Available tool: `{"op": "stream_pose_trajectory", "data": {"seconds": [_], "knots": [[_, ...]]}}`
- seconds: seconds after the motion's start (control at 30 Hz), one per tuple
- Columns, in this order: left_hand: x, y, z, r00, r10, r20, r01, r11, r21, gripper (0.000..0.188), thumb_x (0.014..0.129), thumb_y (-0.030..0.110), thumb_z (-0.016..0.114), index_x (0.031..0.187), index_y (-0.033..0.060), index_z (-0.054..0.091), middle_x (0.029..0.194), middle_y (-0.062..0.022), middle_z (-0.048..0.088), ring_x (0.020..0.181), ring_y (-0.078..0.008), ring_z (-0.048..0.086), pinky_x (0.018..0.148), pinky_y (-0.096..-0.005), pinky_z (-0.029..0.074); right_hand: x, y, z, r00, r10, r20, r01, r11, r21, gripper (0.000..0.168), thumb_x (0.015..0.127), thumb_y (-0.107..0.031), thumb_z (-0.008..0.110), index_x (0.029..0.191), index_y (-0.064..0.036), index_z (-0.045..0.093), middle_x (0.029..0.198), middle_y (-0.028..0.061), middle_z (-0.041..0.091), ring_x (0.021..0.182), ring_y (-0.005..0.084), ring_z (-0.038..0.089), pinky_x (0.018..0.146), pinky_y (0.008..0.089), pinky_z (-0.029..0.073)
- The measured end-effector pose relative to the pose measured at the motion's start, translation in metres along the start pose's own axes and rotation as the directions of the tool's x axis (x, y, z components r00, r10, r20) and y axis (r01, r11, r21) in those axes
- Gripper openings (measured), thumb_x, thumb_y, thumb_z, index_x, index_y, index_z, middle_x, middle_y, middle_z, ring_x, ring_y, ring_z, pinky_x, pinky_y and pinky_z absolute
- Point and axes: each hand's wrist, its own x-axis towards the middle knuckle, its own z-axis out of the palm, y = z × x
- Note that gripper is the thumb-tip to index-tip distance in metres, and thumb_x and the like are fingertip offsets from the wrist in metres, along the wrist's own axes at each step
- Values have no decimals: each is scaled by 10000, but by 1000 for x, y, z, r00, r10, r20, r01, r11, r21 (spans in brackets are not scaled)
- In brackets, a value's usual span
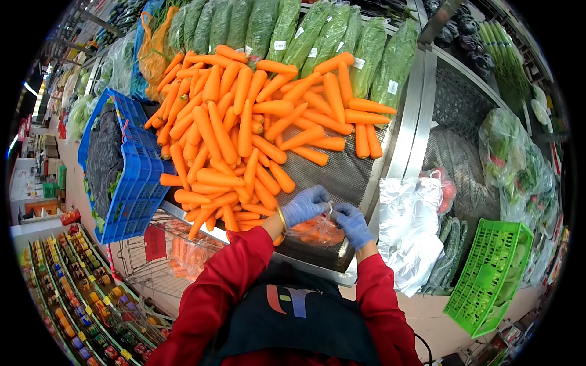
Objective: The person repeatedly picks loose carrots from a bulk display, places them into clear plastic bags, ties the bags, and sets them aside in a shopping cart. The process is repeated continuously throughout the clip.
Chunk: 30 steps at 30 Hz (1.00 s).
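My left hand (pixel 306 205), in a blue glove, pinches one side of the gathered neck of a clear plastic bag of carrots (pixel 316 230). On the neck's other side, my right hand (pixel 353 224), also gloved in blue, has its fingers closed on the twisted plastic. The bag rests on a dark perforated mat (pixel 348 176) at the near edge of the counter. A big heap of loose carrots (pixel 219 132) spreads beyond and to the left of my hands. The finer details of the neck are hidden by my fingers.
Wrapped green vegetables (pixel 316 36) line the far side. A blue crate (pixel 137 183) stands left, above a wire cart (pixel 146 270) with bagged carrots. Right of a metal divider (pixel 412 137) lie a stack of clear plastic bags (pixel 405 228) and a green crate (pixel 485 274).
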Motion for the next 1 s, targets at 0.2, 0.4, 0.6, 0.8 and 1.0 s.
{"op": "stream_pose_trajectory", "data": {"seconds": [0.2, 0.4, 0.6, 0.8, 1.0], "knots": [[-18, -27, -16, 978, -96, -184, 160, 915, 371, 227, 809, 183, 598, 949, 6, 574, 824, -143, 611, 756, -231, 591, 704, -334, 477, -7, 42, -21, 992, -92, 91, 44, 901, 432, 124, 780, -87, 605, 880, -51, 540, 648, 2, 488, 538, 73, 437, 497, 214, 360], [-17, -27, -21, 989, 50, 137, -92, 942, 323, 250, 791, 203, 603, 988, 50, 599, 838, -155, 631, 778, -296, 613, 711, -365, 479, -9, 27, -23, 980, -152, 130, 149, 988, 32, 150, 770, -150, 607, 839, -58, 512, 682, 22, 523, 552, 142, 499, 504, 277, 408], [-3, -13, 1, 999, 27, 44, -51, 681, 730, 221, 766, 253, 601, 925, 100, 607, 877, -148, 633, 813, -339, 600, 709, -400, 477, -37, -10, 18, 944, -233, 234, 290, 250, -924, 298, 769, -362, 587, 826, -69, 592, 811, 155, 596, 762, 300, 593, 668, 371, 476], [-6, -23, 8, 993, 116, 13, -99, 781, 616, 168, 754, 234, 581, 852, 97, 590, 848, -141, 630, 795, -340, 603, 693, -411, 473, -61, 5, 32, 746, -525, 410, 535, 106, -838, 245, 729, -296, 641, 677, -71, 559, 695, 136, 548, 685, 302, 545, 609, 390, 431], [-116, 9, -16, 918, 389, 69, -374, 800, 469, 241, 755, 207, 559, 972, 109, 596, 870, -151, 608, 883, -342, 577, 743, -408, 466, -109, -31, 92, 703, -664, 254, 677, 515, -526, 223, 705, -107, 683, 688, -50, 469, 650, 83, 447, 574, 235, 460, 520, 343, 355]]}}
